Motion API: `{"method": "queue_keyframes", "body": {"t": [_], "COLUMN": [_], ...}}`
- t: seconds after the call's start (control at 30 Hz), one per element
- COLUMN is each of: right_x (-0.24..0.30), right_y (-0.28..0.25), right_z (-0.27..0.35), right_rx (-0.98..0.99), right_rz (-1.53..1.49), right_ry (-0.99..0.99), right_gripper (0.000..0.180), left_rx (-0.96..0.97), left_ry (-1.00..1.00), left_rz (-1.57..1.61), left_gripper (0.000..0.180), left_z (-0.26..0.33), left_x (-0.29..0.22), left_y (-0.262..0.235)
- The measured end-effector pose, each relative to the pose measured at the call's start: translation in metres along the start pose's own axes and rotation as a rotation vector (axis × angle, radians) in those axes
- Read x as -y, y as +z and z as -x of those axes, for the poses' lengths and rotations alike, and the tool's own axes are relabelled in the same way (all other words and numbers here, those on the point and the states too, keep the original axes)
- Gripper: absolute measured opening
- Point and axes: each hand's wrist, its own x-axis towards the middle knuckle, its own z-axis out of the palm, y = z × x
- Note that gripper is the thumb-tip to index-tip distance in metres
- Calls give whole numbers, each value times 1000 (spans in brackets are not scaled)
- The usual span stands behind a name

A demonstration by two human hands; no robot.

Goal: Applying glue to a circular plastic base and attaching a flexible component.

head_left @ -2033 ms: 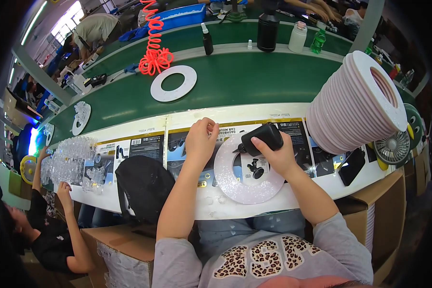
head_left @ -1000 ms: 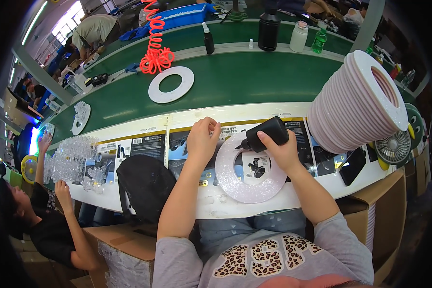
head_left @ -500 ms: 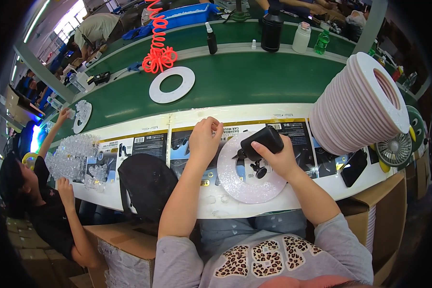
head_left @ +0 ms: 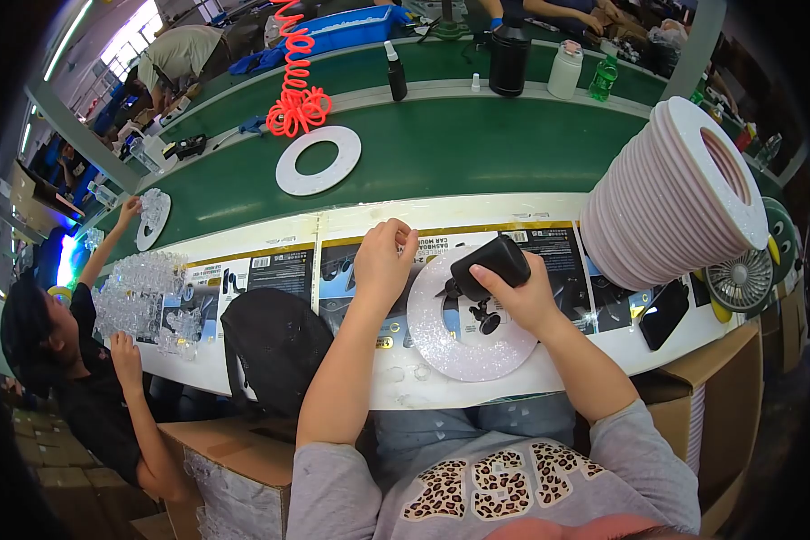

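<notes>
A white glittery ring [head_left: 504, 360] lies flat in front of me on the printed work surface. My right hand [head_left: 524, 292] is closed round a black, rounded box-like thing [head_left: 490, 268] over the ring's upper right part. What kind of thing it is does not show. Through the ring's hole a black suction mount [head_left: 485, 318] shows; whether it is printed or real I cannot tell. My left hand [head_left: 389, 256] is raised left of the ring, fingers curled and thumb near the fingertips; anything between them is hidden.
Tall stacked white rings [head_left: 666, 198] stand right, beside a fan [head_left: 740, 281] and a black phone [head_left: 664, 315]. On the green belt [head_left: 441, 153] lies another ring [head_left: 292, 180]. Left are a black bag [head_left: 274, 346], clear plastic pieces [head_left: 135, 292] and a co-worker's hand [head_left: 131, 209].
The ring on the green belt has shifted slightly left. The co-worker at left has moved a hand over a ring bearing clear pieces. My own hands have stayed in place.
</notes>
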Motion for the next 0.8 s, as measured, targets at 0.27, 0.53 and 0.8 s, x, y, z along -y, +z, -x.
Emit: {"method": "queue_keyframes", "body": {"t": [0.27, 0.53, 0.8], "right_x": [-1, 4, -3], "right_y": [1, -5, 6], "right_z": [-1, -4, -1], "right_rx": [-14, -64, -82], "right_rz": [-6, -120, -188], "right_ry": [16, 124, 87], "right_gripper": [24, 25, 24], "left_rx": [3, -4, -73], "left_ry": [1, 14, -7], "left_rz": [-5, -5, -25], "left_gripper": [15, 15, 19], "left_z": [-1, -1, -6], "left_x": [0, 3, 5], "left_y": [0, 0, -10]}}
